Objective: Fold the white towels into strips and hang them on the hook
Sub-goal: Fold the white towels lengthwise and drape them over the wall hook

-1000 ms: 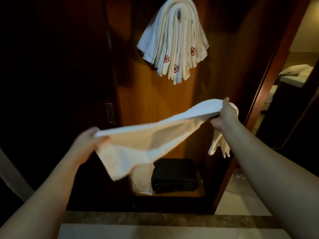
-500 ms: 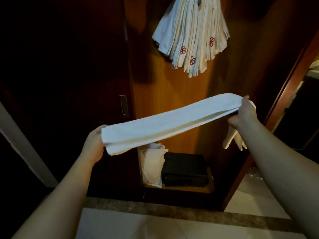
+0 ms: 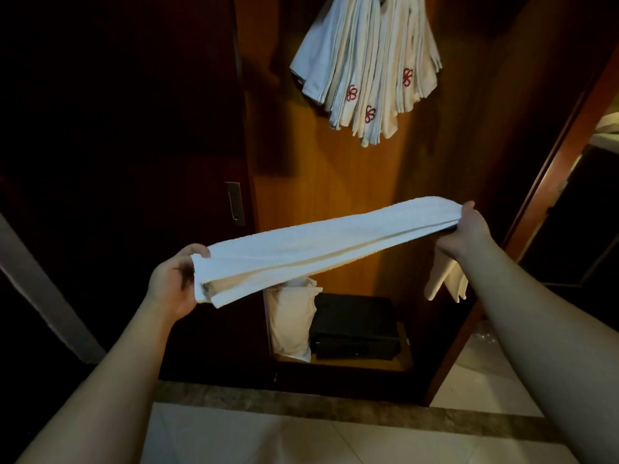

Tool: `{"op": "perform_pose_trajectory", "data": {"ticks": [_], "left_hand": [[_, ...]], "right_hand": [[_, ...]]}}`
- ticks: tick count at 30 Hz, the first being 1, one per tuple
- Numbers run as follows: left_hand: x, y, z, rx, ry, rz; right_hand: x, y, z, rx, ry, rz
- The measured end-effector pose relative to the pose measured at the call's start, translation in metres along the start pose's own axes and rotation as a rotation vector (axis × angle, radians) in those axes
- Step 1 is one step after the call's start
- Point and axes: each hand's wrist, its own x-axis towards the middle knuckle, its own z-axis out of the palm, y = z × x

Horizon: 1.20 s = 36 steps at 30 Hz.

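Before the wardrobe, under the hung towels (image 3: 365,68): one towel (image 3: 321,249), a second ago a loose sagging sheet, now a taut folded strip, left hand (image 3: 174,283) gripping its near end, right hand (image 3: 469,232) pinching its far end.

We see a wooden wardrobe panel (image 3: 321,182) lit warm orange, with a dark sliding door (image 3: 117,162) to its left bearing a recessed metal handle (image 3: 235,204). Low inside, a black safe (image 3: 355,324) sits on a shelf. Pale floor tiles (image 3: 268,440) lie below, edged by a dark stone strip (image 3: 301,401).
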Motion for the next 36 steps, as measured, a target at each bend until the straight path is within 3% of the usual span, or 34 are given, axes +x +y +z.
{"op": "perform_pose_trajectory", "data": {"ticks": [3,6,13,22,25,29,33,36], "left_hand": [[0.003,-0.013,0.0,-0.073,0.044,-0.053],[0.009,-0.03,0.001,0.049,0.082,-0.185],[0.015,-0.09,0.016,0.245,0.138,-0.403],[0.014,-0.143,0.085,0.511,0.098,-0.582],[0.015,-0.134,0.11,0.47,0.13,-0.458],[-0.01,-0.09,0.164,0.106,0.232,-0.148],[-0.039,-0.049,0.217,-0.098,-0.121,0.023],[-0.046,-0.04,0.25,0.021,-0.346,0.101]], "right_hand": [[0.004,0.003,-0.005,0.039,-0.096,0.079],[0.001,0.004,-0.004,0.048,-0.268,0.108],[-0.018,-0.004,0.021,0.254,-0.226,0.089],[-0.066,-0.01,0.083,0.151,-0.391,-0.07],[-0.082,-0.01,0.099,0.053,-0.421,-0.146],[-0.093,-0.003,0.117,-0.16,-0.441,-0.26],[-0.11,0.001,0.13,-0.485,-0.446,-0.412],[-0.122,-0.003,0.142,-0.597,-0.445,-0.484]]}}
